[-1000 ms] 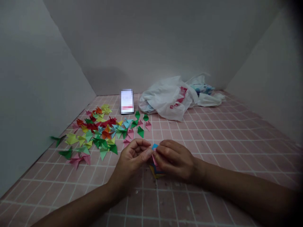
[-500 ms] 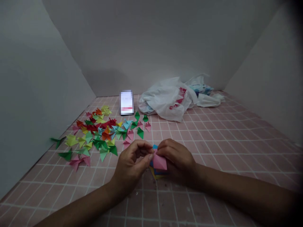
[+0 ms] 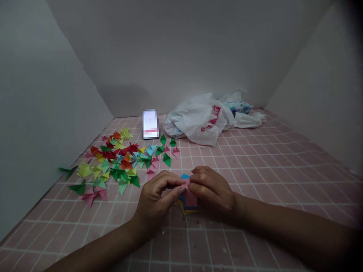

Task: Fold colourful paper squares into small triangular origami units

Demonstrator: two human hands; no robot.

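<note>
Pink paper (image 3: pixel 189 197), light and thin, looks easy to crease or tear (best pinched at its edges, I judge). It sits between both hands near the middle of the tiled floor (image 3: pixel 255 166), just above a small stack of coloured sheets (image 3: pixel 185 207). Left hand (image 3: pixel 155 198) and right hand (image 3: pixel 211 190) each pinch it closed, fingertips touching. Folded pieces (image 3: pixel 119 162) lie far left.

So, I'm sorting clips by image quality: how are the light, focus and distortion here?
Head view: dim, even light with no glare; dark vignette at the right edge; wide-angle bending of the walls; hands, left hand and right hand, fairly sharp on the pink paper; the phone screen is pixelated.
</note>
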